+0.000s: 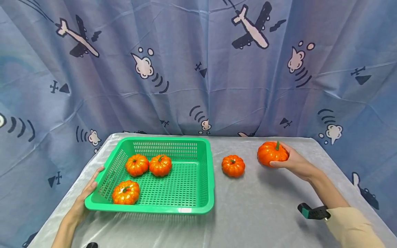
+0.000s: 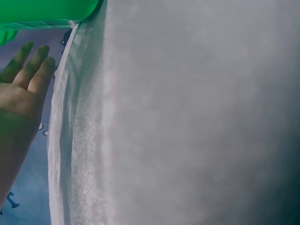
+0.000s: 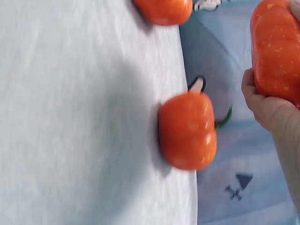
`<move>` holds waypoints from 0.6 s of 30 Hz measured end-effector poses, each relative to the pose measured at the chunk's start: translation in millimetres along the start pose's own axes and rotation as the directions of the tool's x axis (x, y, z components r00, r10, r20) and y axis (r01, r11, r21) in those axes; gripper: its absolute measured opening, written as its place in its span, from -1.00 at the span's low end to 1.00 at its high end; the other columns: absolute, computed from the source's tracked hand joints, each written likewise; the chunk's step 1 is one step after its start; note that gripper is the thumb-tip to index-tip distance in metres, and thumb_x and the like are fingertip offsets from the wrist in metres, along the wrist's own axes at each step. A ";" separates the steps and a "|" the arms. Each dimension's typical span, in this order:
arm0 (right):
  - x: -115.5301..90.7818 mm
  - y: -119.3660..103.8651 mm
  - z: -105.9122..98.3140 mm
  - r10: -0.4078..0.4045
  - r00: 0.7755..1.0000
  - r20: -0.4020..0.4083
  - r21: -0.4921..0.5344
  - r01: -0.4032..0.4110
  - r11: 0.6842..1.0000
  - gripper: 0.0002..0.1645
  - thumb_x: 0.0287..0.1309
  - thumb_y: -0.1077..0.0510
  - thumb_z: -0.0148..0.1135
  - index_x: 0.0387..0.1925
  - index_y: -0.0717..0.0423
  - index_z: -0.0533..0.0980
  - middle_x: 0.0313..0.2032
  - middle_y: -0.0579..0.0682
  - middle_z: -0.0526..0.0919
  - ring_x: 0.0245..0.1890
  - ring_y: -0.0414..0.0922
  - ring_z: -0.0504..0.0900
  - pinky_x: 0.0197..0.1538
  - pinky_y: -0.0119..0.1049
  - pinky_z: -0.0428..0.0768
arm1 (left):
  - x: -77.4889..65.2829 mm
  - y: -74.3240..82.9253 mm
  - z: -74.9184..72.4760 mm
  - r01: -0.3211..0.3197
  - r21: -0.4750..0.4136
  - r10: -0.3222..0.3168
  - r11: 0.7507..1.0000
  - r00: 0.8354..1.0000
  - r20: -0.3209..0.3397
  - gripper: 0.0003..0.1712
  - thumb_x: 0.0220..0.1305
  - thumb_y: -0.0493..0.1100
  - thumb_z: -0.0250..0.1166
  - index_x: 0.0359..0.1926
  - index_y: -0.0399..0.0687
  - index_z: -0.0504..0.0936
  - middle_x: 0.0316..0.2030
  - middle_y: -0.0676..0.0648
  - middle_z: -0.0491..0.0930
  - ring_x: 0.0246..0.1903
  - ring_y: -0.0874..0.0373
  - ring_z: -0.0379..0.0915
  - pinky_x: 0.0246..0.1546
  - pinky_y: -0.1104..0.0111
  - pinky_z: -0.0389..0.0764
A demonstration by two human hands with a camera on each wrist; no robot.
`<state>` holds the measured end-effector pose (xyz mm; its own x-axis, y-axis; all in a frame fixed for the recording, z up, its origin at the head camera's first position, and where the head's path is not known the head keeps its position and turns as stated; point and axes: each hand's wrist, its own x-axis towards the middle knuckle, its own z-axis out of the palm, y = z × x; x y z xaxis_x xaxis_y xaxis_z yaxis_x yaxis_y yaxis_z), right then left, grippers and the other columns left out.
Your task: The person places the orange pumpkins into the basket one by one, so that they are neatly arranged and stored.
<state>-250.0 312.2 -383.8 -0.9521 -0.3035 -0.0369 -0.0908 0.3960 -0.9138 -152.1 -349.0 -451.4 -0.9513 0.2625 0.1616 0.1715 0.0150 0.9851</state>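
The pumpkin [image 1: 272,155] was raised above the worktop [image 1: 254,213], well to the right of the green basket [image 1: 149,209]. The right hand [image 1: 296,161] gripped it from the right, thumb and fingers curled round its body. That smooth, rounded skin probably called for an even hold rather than a hard squeeze, and any move leftward needed height enough to pass over the loose pumpkin [image 1: 233,166] standing between. The left hand [image 1: 81,199] lay at the basket's left side, fingers nearly straight, well placed to steady it.
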 end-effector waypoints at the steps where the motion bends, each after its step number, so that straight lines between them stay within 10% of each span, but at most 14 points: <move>1: 1.2 -3.6 3.2 0.006 1.000 0.006 0.001 -0.006 1.000 0.02 0.17 0.15 0.28 0.45 0.28 -0.13 0.31 0.28 0.14 0.12 -0.01 0.31 -0.02 -0.47 0.49 | 0.0 0.2 -0.1 0.000 0.000 0.000 1.000 1.000 0.000 -0.44 0.50 -0.06 -0.39 0.46 0.43 -0.05 0.21 0.36 0.18 0.00 0.38 0.36 -0.13 0.46 0.48; 18: 33.9 -55.7 59.7 -0.070 0.985 0.155 0.149 0.047 0.988 0.00 0.07 0.28 0.35 0.44 0.10 0.00 0.21 0.22 0.24 0.06 0.13 0.33 -0.06 -0.21 0.58 | 2.6 1.7 -0.1 0.044 0.037 -0.043 0.998 0.999 -0.028 -0.44 0.51 -0.03 -0.35 0.47 0.41 -0.06 0.22 0.29 0.12 -0.04 0.36 0.38 -0.15 0.45 0.49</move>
<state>-259.8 228.1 -358.3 -0.8868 -0.4608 -0.0350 -0.0907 0.2478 -0.9645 -154.3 -348.4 -449.3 -0.9646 0.2345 0.1206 0.1387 0.0622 0.9884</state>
